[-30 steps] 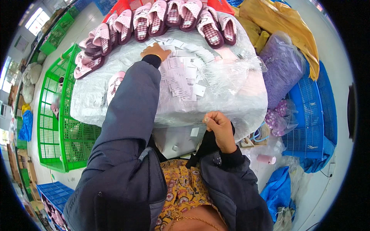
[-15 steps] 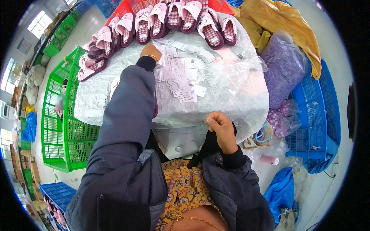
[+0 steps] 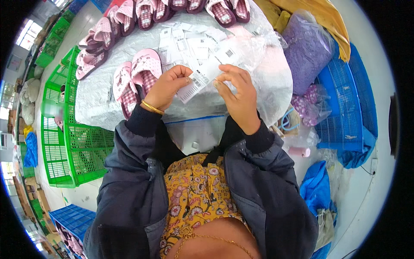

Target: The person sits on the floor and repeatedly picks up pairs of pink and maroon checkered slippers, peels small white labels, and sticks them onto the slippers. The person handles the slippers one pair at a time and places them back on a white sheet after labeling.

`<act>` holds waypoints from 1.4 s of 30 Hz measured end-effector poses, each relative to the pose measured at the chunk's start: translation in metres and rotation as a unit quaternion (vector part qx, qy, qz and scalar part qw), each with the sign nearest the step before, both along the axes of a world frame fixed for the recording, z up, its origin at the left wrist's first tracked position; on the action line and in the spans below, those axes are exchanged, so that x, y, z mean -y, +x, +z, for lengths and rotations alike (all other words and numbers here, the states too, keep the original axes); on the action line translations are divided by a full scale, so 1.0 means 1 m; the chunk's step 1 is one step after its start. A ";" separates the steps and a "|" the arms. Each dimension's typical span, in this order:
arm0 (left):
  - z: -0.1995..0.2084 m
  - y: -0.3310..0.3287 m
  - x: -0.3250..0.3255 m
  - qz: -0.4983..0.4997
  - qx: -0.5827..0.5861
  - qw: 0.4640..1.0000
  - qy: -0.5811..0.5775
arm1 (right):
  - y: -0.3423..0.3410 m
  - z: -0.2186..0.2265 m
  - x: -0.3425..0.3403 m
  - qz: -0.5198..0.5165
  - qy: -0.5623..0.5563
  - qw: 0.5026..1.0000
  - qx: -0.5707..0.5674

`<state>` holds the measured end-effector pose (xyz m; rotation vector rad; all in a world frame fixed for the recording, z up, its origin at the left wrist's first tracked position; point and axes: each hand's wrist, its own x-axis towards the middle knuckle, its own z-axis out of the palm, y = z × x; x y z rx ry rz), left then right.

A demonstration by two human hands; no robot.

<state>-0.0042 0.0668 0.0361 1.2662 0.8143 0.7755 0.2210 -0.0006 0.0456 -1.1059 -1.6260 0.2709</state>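
Note:
A long white paper tag with printed barcodes (image 3: 201,79) is held slanting above the table's near edge. My left hand (image 3: 166,90) pinches its left side between thumb and fingers. My right hand (image 3: 238,96) is at the tag's other side, thumb and forefinger drawn together; what they pinch is too small to make out. Beside my left hand lie two pink slippers with checked insoles and dark soles, one nearer (image 3: 146,62) and one further left (image 3: 123,82). Many loose white tags (image 3: 179,43) are spread behind my hands on the plastic-covered table (image 3: 97,97).
Similar pink slippers (image 3: 103,32) line the table's far and left edge. Green crates (image 3: 88,149) stand to the left, blue crates (image 3: 343,108) to the right. A plastic bag of purple fluffy material (image 3: 307,52) leans on the right side, under yellow sheeting (image 3: 317,11).
My left hand has come back from the far tags with a tag in it. My right hand, which pinched a thin pale thing, has moved up to the tag. Two nearer slippers are uncovered.

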 end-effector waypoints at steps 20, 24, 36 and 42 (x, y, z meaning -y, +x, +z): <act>-0.032 0.024 0.072 0.035 0.122 0.986 -0.113 | -0.016 -0.039 0.041 0.004 -0.058 0.998 -0.029; -0.030 0.023 0.076 0.034 0.069 0.997 -0.016 | -0.021 -0.037 0.046 0.019 -0.052 0.998 -0.023; -0.029 0.034 0.091 0.107 -0.008 0.983 0.147 | -0.028 -0.045 0.053 -0.020 -0.060 0.996 -0.056; -0.036 0.020 0.072 0.058 -0.033 0.996 0.052 | -0.025 -0.044 0.051 -0.020 -0.112 0.987 -0.113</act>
